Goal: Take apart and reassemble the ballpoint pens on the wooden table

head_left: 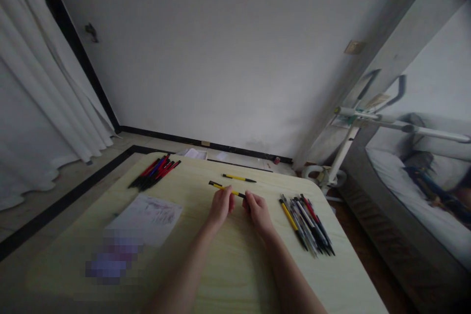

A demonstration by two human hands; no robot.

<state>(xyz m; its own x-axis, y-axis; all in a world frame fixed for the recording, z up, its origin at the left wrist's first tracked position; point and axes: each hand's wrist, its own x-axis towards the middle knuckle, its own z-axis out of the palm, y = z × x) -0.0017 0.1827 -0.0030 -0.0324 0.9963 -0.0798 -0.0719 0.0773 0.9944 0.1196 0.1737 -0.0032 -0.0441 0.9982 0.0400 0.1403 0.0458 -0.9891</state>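
Over the middle of the light wooden table (231, 265), a yellow and black pen (237, 193) lies crosswise between both hands. My left hand (222, 204) is closed around its yellow barrel, with the black clip end sticking out to the left. At the dark tip end, my right hand (258, 210) is closed with thumb and fingers pinched on it. A second yellow and black pen (239, 178) rests on the table just beyond my hands. To the right lies a bundle of several mixed pens (307, 225), one with a yellow barrel at its left side.
Several red, blue and black pens (154, 172) lie in a pile at the far left. A sheet of paper (147, 218) with dark marks is nearer on the left, beside a blurred patch. Exercise equipment (346, 147) and a sofa (397, 216) stand right of the table.
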